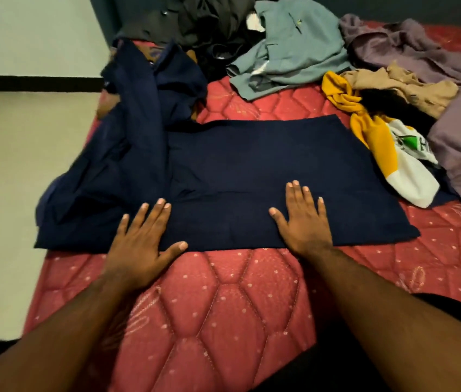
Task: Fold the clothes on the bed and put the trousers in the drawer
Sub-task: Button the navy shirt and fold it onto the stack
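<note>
A dark navy garment (251,165) lies spread across the red quilted mattress (223,301). Its right part lies flat and smooth; its left part is bunched and runs up toward the bed's far left corner. My left hand (141,239) lies flat with straight spread fingers on the garment's near edge, palm partly on the mattress. My right hand (302,219) presses flat on the garment near its front edge, fingers straight. No drawer is in view.
Unfolded clothes lie at the back and right: a grey-green garment (285,52), dark clothes (195,21), a purple garment (427,52), a tan one (404,86), a yellow-and-white shirt (387,154). The floor (11,165) runs along the bed's left edge.
</note>
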Demonstrator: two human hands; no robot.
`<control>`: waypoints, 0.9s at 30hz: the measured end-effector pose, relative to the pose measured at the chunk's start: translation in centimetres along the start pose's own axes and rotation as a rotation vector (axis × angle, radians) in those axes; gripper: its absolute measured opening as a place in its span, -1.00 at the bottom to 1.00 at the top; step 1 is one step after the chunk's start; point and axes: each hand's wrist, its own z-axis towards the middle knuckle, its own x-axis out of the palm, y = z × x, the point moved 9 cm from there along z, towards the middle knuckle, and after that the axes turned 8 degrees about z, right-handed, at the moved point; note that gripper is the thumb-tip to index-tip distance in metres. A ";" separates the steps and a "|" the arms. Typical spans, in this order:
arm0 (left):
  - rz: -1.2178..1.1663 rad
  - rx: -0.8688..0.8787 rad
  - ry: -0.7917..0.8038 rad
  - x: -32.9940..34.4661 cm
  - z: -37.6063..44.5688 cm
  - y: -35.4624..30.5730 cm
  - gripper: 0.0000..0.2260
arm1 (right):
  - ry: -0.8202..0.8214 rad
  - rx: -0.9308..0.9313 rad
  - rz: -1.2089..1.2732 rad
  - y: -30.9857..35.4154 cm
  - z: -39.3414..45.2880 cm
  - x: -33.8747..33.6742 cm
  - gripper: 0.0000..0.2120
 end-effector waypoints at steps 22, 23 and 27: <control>-0.089 -0.088 -0.158 -3.5 -3.9 5.7 -0.40 | 0.166 -0.201 0.022 15.8 -3.1 3.2 -0.22; -0.206 -0.007 -0.150 -3.7 -2.8 3.7 -0.42 | 0.144 -0.253 0.096 18.3 -3.2 3.3 -0.26; -0.239 -0.048 -0.138 -1.7 -0.6 0.9 -0.43 | 0.052 -0.281 0.565 25.9 -3.0 3.3 -0.45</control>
